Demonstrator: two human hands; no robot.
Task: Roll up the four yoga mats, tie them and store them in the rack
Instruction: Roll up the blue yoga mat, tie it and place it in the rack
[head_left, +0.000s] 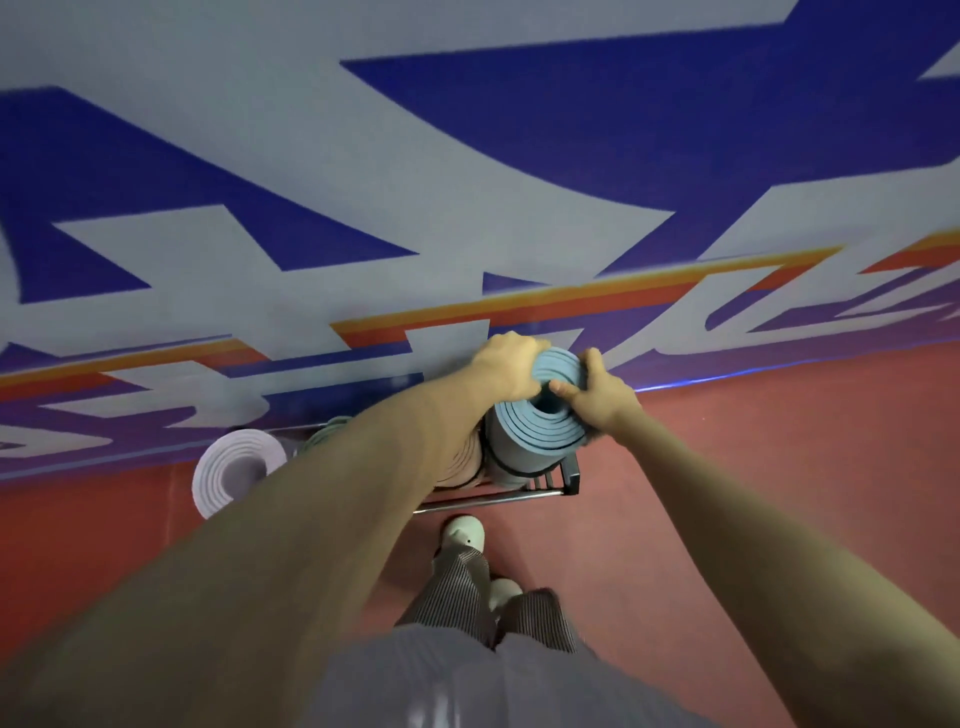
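Observation:
A rolled blue yoga mat (535, 431) stands upright at the right end of a metal rack (519, 496), with a dark band around it lower down. My left hand (506, 366) grips the far left of its top rim. My right hand (597, 395) holds the right of the rim, thumb at the hollow centre. A rolled lilac mat (234, 467) stands at the rack's left end. A pale green roll (324, 434) shows behind my left forearm, and another roll (467, 467) is mostly hidden under that arm.
The rack stands against a wall (467, 156) painted grey with big blue shapes and orange stripes. Red floor (753, 493) spreads to the right and left. My feet in pale shoes (462, 535) stand just in front of the rack.

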